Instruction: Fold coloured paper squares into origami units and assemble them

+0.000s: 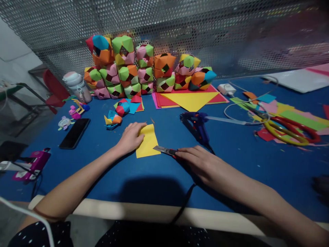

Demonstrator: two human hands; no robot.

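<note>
A yellow sheet of paper (149, 142) lies on the blue tabletop in front of me. My left hand (131, 137) rests on its left side, fingers stretched flat across the upper left edge. From the right, my right hand (196, 159) grips a utility knife (166, 150) low over the table. Its blade points left and reaches the paper's lower right corner; whether it cuts or only touches there, I cannot tell. Behind my right hand lies a blue hot glue gun (196, 125) with a glue stick in its back.
Stacked folded-paper balls (128, 75) stand at the back, near coloured sheets (190, 99). Small paper pieces (123, 109) lie ahead of my left hand. A phone (75, 133) is at left. Scissors (290, 132) sit on paper scraps at right, near a white cable (226, 111).
</note>
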